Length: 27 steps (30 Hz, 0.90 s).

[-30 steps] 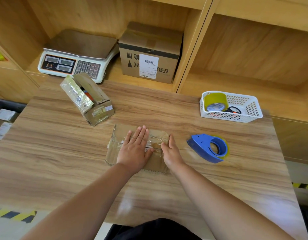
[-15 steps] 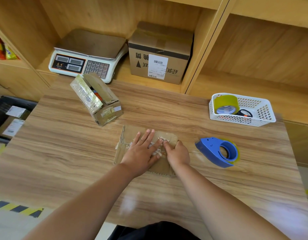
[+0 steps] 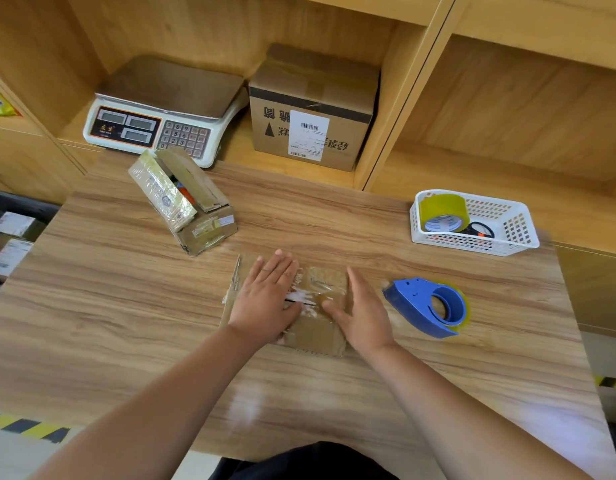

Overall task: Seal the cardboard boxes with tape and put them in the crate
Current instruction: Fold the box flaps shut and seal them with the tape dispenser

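Cardboard box [image 3: 318, 332] lies in the middle of the counter [image 3: 126, 306]. Left hand [image 3: 268, 301] presses flat on its taped top, fingers [image 3: 282, 268] straight and close together. Right hand [image 3: 363, 313] rests on its right edge, fingers also straight. Blue tape dispenser [image 3: 426, 306] is near on the right.

The table [image 3: 126, 323] shows tan wood grain with darker brown streaks. At its centre the cardboard box [image 3: 317, 332] is brown under glossy clear tape that glares white. At ten o'clock the open box [image 3: 209, 232] is brown, with one flap wrapped yellowish and small white labels. At three o'clock the tape dispenser [image 3: 420, 306] is bright blue, rimmed yellow-green. At two o'clock the basket [image 3: 514, 233] is white with a grid of holes, and its tape roll [image 3: 443, 206] is olive-yellow. At eleven o'clock the scale [image 3: 216, 140] is white, its panel black edged orange. At twelve o'clock the big box [image 3: 348, 133] is brown with a black band and a white barcode label.
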Tool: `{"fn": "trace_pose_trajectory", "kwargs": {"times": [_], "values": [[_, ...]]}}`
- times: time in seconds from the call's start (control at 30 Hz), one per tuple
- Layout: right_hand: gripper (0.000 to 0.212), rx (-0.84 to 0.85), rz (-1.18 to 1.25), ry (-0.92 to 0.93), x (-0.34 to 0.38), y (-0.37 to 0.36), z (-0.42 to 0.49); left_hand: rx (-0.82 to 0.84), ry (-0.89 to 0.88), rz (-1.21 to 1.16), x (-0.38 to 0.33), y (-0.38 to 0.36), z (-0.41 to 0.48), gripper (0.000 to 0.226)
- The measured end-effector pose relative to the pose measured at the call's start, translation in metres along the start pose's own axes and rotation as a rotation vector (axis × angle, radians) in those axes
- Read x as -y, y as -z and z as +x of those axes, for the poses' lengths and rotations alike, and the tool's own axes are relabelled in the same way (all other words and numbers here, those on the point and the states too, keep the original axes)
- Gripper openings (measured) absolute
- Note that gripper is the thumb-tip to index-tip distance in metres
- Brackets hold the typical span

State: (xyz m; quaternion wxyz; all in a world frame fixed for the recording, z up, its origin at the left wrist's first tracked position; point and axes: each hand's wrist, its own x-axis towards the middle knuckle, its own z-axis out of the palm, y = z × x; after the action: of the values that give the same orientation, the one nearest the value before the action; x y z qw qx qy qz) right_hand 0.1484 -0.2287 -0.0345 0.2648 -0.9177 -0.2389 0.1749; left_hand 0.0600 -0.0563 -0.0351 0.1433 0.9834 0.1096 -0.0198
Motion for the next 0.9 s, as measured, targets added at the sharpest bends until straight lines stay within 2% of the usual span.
{"fn": "trace_pose_trajectory", "kwargs": {"times": [0.1, 0.23, 0.4, 0.5, 0.67, 0.9], "values": [[0.095, 0.021, -0.060, 0.052, 0.001, -0.003, -0.001, -0.002, -0.041, 0.035, 0.004, -0.001, 0.007, 0.073], [0.095, -0.014, -0.121, 0.068, 0.002, -0.004, -0.001, -0.037, -0.095, 0.129, 0.007, -0.001, 0.008, 0.066], [0.092, -0.039, -0.164, 0.082, 0.000, -0.009, 0.002, -0.197, -0.103, 0.129, 0.004, -0.010, 0.008, 0.061], [0.081, -0.076, -0.217, 0.125, 0.002, -0.010, 0.004, -0.246, -0.100, 0.152, 0.003, -0.011, 0.007, 0.059], [0.040, -0.255, -0.334, 0.358, 0.002, -0.015, 0.012, -0.319, -0.115, 0.171, 0.004, -0.015, 0.008, 0.056], [0.040, -0.350, -0.438, 0.441, 0.001, -0.016, 0.015, -0.449, -0.317, 0.116, -0.007, -0.028, 0.013, 0.038]]}}
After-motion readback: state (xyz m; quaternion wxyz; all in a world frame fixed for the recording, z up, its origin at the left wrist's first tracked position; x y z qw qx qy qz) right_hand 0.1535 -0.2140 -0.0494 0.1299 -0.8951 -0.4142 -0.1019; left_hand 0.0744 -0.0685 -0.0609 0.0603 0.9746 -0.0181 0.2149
